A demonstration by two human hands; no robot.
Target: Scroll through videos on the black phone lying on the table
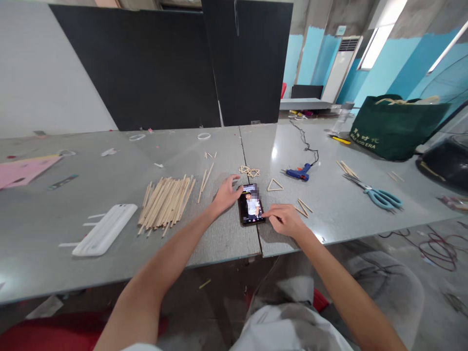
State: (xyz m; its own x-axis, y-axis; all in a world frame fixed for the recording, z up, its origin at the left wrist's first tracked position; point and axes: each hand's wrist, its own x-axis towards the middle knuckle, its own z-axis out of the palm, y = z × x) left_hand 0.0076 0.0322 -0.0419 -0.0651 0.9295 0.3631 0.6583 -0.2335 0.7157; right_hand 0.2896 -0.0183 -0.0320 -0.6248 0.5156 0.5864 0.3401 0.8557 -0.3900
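**Phone flanked by our two hands, its long axis running up the frame**

Just below the middle of the frame, the phone (252,207) lies flat on the table (226,241), screen up and lit, across the seam. Its long axis runs nearly up and down the picture, the top end leaning a little left.

Our left hand (225,196) is at its upper left corner: the thumb reaches the edge, and the fingers are spread moderately wide, curving above that corner and gripping nothing. Our right hand (287,220) comes in from the lower right, index finger pointing left at the phone's lower right edge, the other fingers curled in. Both hands are about equally near; we cannot tell whether that index tip presses the screen or only hovers.

Small stick stars (252,172) sit just above the phone, and a stick triangle (275,189) lies to its upper right. The stick pile (166,202) is left of centre, the blue glue gun (300,172) right of centre, and the scissors (382,197) farther right.
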